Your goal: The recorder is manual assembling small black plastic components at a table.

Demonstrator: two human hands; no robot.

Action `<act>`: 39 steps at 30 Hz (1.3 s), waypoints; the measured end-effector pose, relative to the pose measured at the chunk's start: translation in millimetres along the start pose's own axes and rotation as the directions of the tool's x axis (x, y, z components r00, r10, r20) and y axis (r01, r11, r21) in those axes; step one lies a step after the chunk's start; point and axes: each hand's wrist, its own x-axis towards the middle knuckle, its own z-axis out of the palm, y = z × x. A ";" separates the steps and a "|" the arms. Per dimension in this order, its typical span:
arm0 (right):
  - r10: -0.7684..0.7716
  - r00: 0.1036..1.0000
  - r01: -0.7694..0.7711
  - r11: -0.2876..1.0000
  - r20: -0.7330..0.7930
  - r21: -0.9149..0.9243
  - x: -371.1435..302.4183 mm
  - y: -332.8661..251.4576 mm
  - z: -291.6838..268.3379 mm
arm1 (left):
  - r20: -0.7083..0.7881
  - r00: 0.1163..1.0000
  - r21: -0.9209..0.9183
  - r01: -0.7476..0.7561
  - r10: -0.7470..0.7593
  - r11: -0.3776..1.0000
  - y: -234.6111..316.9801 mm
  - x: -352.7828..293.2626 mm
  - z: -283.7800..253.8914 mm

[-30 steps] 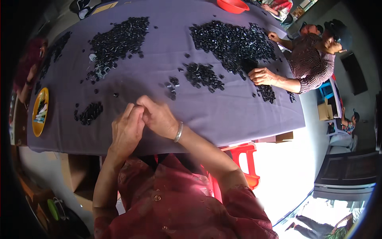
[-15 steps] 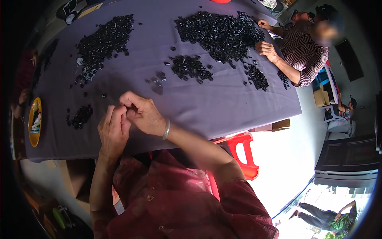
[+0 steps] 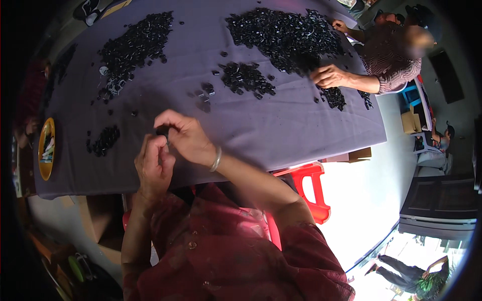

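My left hand [image 3: 154,164] and my right hand [image 3: 191,139] meet above the near part of the table, fingertips close together. Between them is a small dark piece [image 3: 163,131], pinched by the right thumb and forefinger, with the left fingertips against its lower side. Its exact kind is hidden by the fingers. Both hands are closed, and a pale bangle [image 3: 216,159] circles my right wrist. Left of my hands lies a small heap of black pieces [image 3: 104,141]. Beyond them a few loose black and clear pieces [image 3: 206,90] are scattered on the cloth.
Larger heaps of black pieces [image 3: 283,37] cover the far side of the grey-purple tablecloth [image 3: 281,120]. A yellow oval tray [image 3: 45,168] with small items sits at the left edge. At right, a co-worker's hand [image 3: 329,76] reaches over the pieces. A red stool [image 3: 321,193] stands below the table edge.
My hands have drawn slightly apart, and the dark piece between them now shows. The co-worker's nearer hand has moved left and nearer, over a smaller heap. The view has shifted slightly.
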 end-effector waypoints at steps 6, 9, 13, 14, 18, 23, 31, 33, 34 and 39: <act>0.174 0.960 -0.263 0.829 0.219 0.493 0.9 -14.0 -2.4 | -0.073 0.994 0.044 -0.072 0.075 0.996 0.2 2.8 1.1; 0.217 0.969 -0.247 0.869 0.117 0.429 1.2 -2.8 0.9 | -0.035 0.999 0.053 -0.036 0.038 0.998 9.2 15.1 -4.4; -0.067 0.989 -0.007 0.867 -0.129 -0.498 4.3 -26.0 -15.6 | 0.034 0.998 -0.024 0.056 -0.055 0.998 6.4 23.5 0.4; -0.166 0.980 0.067 0.804 -0.115 -0.592 5.7 -22.4 -13.2 | 0.032 0.998 -0.019 0.060 -0.059 0.998 4.3 23.9 -1.4; -0.250 0.968 0.188 0.681 0.017 -0.708 2.5 -10.3 -18.0 | 0.188 0.981 0.168 0.009 -0.041 0.986 5.5 26.1 -0.4; -0.255 0.967 0.174 0.732 -0.028 -0.658 -1.0 -18.2 -13.7 | 0.276 0.961 0.297 -0.076 -0.009 0.952 21.5 27.8 -7.2; -0.293 0.887 0.170 0.926 -0.356 -0.338 6.8 -77.0 -100.8 | 0.295 0.956 -0.044 0.019 -0.005 0.999 17.6 -6.6 -28.0; -0.418 0.850 0.229 0.841 -0.321 -0.489 5.7 -80.4 -150.7 | 0.252 0.963 0.048 0.086 -0.096 0.995 4.2 -14.1 -30.8; -0.423 0.840 0.207 0.828 -0.340 -0.520 1.4 -80.0 -178.7 | 0.218 0.965 0.065 0.133 -0.145 0.989 1.2 -17.1 -32.3; -0.508 0.728 -0.067 0.616 -0.461 -0.785 -49.3 -58.8 -310.7 | 0.124 0.978 0.055 0.162 -0.167 0.985 -17.4 -25.7 -39.3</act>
